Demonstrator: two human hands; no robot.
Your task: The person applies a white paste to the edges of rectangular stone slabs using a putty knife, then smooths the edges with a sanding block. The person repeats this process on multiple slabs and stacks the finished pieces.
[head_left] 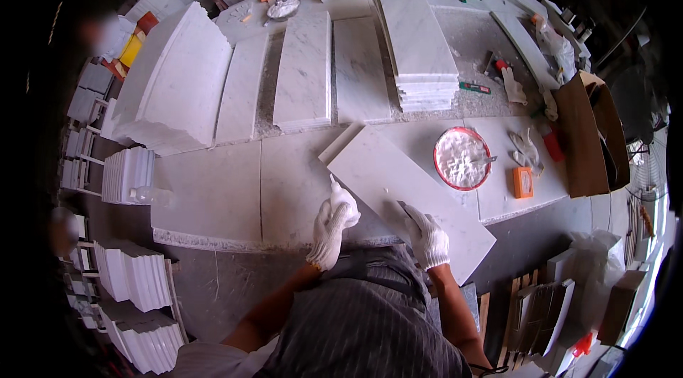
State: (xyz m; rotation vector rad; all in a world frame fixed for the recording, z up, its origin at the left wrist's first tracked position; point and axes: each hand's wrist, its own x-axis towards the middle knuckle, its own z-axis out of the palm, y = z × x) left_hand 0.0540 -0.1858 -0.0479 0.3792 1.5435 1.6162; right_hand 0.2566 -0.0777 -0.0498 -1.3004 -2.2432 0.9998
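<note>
A long white marble slab (pixel 398 186) lies slantwise on the workbench in front of me. My left hand (pixel 334 221), in a white glove, is closed around a small white tube or bottle with a pointed nozzle (pixel 333 186), held at the slab's near left edge. My right hand (pixel 425 236), also in a white glove, presses a dark flat tool (pixel 407 211) onto the slab's surface. Just right of the slab stands a red bowl of white paste (pixel 462 158) with a tool resting in it.
Stacks of marble slabs (pixel 416 44) and single strips (pixel 304 72) cover the far bench. An orange box (pixel 523 182), gloves (pixel 525 147) and a brown cardboard box (pixel 587 132) lie to the right. White moulded pieces (pixel 139 275) are stacked on the floor at left.
</note>
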